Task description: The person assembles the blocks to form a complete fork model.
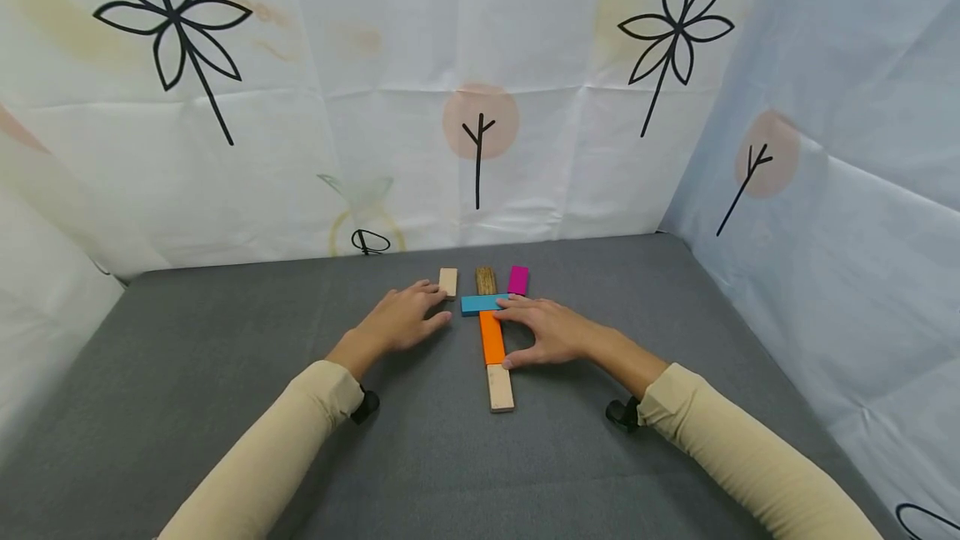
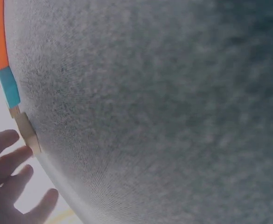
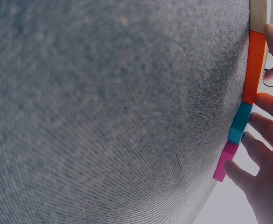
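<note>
Flat blocks lie on the grey table in a branching figure. A pale wooden block [image 1: 500,390] and an orange block [image 1: 492,338] form its upright line, and a blue block [image 1: 477,305] lies crosswise above them. Farther back are a brown-grained block [image 1: 485,279], a magenta block [image 1: 518,278] and a second pale block [image 1: 448,280]. My left hand [image 1: 402,319] has its fingertips right at that second pale block, thumb apart. My right hand [image 1: 549,332] spreads over the figure's right side, thumb at the orange block's near end, fingers at the blue block.
The grey table [image 1: 225,357] runs back to a white cloth wall [image 1: 405,48] printed with black plant drawings. Another cloth wall [image 1: 847,257] stands along the right side. Dark bands [image 1: 621,415] sit at both wrists beside the beige sleeves [image 1: 742,457].
</note>
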Available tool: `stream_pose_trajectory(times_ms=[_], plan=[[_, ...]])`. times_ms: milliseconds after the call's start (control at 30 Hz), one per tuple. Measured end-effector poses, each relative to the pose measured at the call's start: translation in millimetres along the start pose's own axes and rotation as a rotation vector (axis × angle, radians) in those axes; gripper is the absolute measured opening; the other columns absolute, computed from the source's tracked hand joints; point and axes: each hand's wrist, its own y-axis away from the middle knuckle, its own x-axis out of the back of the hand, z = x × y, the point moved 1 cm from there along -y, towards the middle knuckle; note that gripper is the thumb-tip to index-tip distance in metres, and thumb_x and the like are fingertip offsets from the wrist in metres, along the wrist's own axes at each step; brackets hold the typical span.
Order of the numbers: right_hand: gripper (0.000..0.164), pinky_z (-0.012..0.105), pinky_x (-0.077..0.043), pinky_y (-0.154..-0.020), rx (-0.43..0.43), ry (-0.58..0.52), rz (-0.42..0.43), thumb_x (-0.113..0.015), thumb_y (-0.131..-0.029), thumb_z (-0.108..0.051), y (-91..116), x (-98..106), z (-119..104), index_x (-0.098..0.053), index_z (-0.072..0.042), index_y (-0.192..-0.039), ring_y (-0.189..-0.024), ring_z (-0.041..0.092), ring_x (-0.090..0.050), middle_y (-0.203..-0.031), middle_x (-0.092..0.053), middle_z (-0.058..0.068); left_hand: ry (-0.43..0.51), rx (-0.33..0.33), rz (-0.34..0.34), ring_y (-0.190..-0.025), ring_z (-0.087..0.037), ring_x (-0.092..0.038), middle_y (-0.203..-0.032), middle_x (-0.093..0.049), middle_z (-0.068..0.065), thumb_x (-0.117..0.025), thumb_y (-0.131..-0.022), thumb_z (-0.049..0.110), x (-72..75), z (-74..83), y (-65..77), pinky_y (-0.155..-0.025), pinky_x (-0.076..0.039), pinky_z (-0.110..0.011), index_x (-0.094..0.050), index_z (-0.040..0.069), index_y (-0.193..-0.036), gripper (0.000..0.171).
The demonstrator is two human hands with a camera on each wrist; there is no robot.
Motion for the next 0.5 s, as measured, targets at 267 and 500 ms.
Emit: stream_pose_trajectory(times_ms=[267,500], plan=[[0.076,0.059,-0.024,-0.115,-0.005,0.006,-0.008,-0.069,-0.089,-0.053,-0.9,-0.4,-0.5,-0.049,-0.009,-0.148,-0.148,0.028,-0.029,-0.160,-0.034,0.009,0.017,-0.032,0.000,-0.145,-0.037,-0.031,-0.154,-0.041,-0.018,-0.057,-0.102,0.034,-2.0,-6.3,-6.4,-0.108,-0.033,-0.062,-0.054,0.003,-0.143,0.052],[0.076,0.060,-0.025,-0.114,-0.006,-0.002,-0.007,-0.070,-0.089,-0.052,-0.8,0.5,-0.5,-0.049,-0.009,-0.148,-0.148,0.028,-0.029,-0.159,-0.034,0.009,-0.008,-0.073,-0.061,-0.148,-0.038,-0.024,-0.159,-0.033,-0.013,-0.055,-0.102,0.040,-3.9,-6.1,-7.9,-0.110,-0.030,-0.063,-0.043,0.007,-0.151,0.060]])
